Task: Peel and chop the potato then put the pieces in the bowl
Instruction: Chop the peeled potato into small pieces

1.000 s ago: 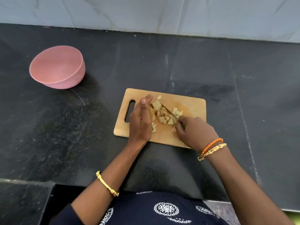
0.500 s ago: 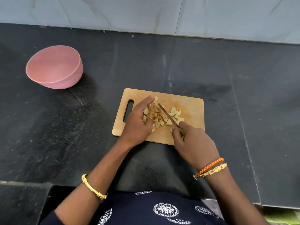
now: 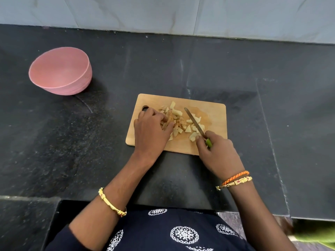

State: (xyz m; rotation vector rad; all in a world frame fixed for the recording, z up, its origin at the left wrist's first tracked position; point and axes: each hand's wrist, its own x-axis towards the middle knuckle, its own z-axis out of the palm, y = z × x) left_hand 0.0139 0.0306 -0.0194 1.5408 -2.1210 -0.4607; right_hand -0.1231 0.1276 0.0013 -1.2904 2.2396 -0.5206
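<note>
On the wooden cutting board (image 3: pixel 213 113), the left hand (image 3: pixel 151 131) curls its fingers (image 3: pixel 155 115) over one side of the potato pieces (image 3: pixel 178 122), cupping them loosely, probably to bunch the pile together. Beside it, the right hand (image 3: pixel 217 153) is closed around the green handle of a knife (image 3: pixel 196 124), whose blade lies angled across the far side of the pile, likely corralling pieces toward the other hand. Some pieces look brownish; whether that is skin I cannot tell. Farther out, the pink bowl (image 3: pixel 59 71) stands empty on the dark counter (image 3: pixel 181 69), well apart to the left, so the chopped potato has yet to be moved there.
</note>
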